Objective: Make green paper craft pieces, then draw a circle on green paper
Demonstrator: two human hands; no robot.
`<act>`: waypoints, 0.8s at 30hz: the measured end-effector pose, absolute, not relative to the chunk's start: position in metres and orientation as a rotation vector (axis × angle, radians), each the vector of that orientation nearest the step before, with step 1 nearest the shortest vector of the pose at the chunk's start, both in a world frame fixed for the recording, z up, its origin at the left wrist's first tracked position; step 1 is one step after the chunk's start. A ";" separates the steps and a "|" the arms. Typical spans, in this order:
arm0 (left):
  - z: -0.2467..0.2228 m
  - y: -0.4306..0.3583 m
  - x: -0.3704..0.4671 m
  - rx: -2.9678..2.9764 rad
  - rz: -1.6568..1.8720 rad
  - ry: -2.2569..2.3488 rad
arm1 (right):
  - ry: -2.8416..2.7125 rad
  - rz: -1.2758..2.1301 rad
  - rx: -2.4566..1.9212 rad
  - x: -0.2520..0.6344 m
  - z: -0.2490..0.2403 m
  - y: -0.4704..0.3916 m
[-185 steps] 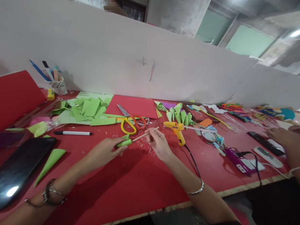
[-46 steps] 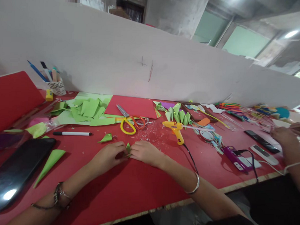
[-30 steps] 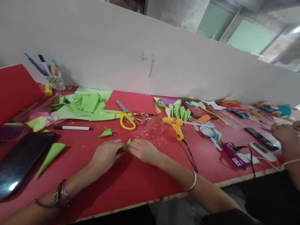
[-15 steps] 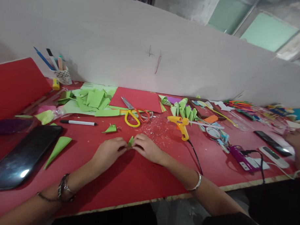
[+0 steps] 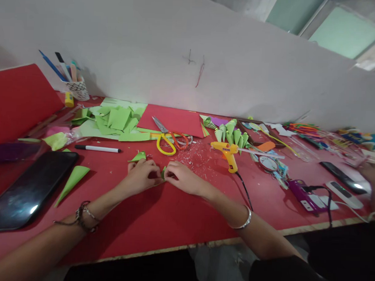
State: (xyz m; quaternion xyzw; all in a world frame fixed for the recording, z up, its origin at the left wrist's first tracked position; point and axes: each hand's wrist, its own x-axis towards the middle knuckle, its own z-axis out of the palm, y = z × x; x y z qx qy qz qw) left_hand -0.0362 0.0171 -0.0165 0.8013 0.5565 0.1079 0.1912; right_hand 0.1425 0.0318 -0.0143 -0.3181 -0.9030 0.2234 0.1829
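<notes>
Between my fingertips, low over the red tabletop [image 5: 172,226], is a small piece of green paper [image 5: 163,173], mostly hidden by my fingers. My left hand [image 5: 144,175] pinches it from the left, and my right hand [image 5: 183,178] pinches it from the right. Just behind my left hand lies a small folded green paper scrap [image 5: 138,156]. Beyond my right hand rest scissors [image 5: 166,144] with yellow and orange handles. A rolled green paper cone [image 5: 73,182] lies off to the left.
A yellow glue gun [image 5: 227,154] with a black cord lies to the right, near several green paper cones [image 5: 232,134]. Cut green papers [image 5: 117,119] are piled at the back. Phones, including a large black one [image 5: 32,188], a marker [image 5: 98,148] and a purple power strip [image 5: 307,197] surround the space.
My left hand has turned and shifted slightly up, its fingers now more curled over the green paper. My right hand has moved slightly up too. The whole view has tilted a little.
</notes>
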 end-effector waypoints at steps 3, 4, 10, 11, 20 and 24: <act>-0.013 0.021 -0.036 2.255 0.245 1.566 | -2.614 0.398 -0.857 0.144 -0.016 0.029; -0.012 0.021 -0.036 2.256 0.230 1.576 | -2.651 0.301 -0.833 0.145 -0.017 0.029; -0.008 0.022 -0.037 2.244 0.195 1.601 | -2.759 0.058 -0.686 0.148 -0.020 0.029; -0.008 0.021 -0.037 2.247 0.204 1.608 | -2.758 0.068 -0.673 0.148 -0.020 0.029; -0.008 -0.011 -0.030 2.656 0.095 1.499 | -2.790 0.128 -0.673 0.144 -0.019 0.033; -0.007 -0.017 -0.028 2.565 0.004 1.636 | -2.784 0.226 -0.702 0.144 -0.017 0.032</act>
